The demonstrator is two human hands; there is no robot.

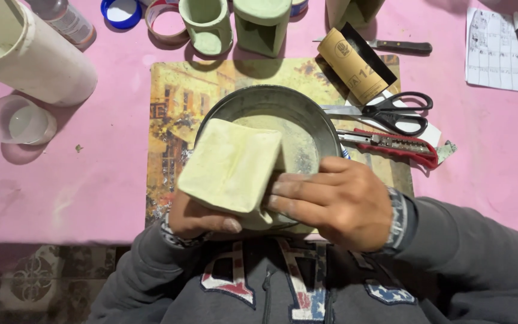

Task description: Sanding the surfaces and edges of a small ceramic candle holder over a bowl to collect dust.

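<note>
A: Block (230, 165) status?
B: Pale green, held over metal pan (259, 99). Left hand (196, 219) grips underneath, right hand (337, 201) fingers (289, 189) press its side. Dust in pan; smoothing looks underway, unfinished.

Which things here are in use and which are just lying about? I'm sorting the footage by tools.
In use:
- pale yellow-green square block, held by left hand and right hand
- round grey metal pan, dusty, under the block

Lying about:
- black-handled scissors
- red utility knife
- brown sandpaper roll
- white plastic pipe
</note>
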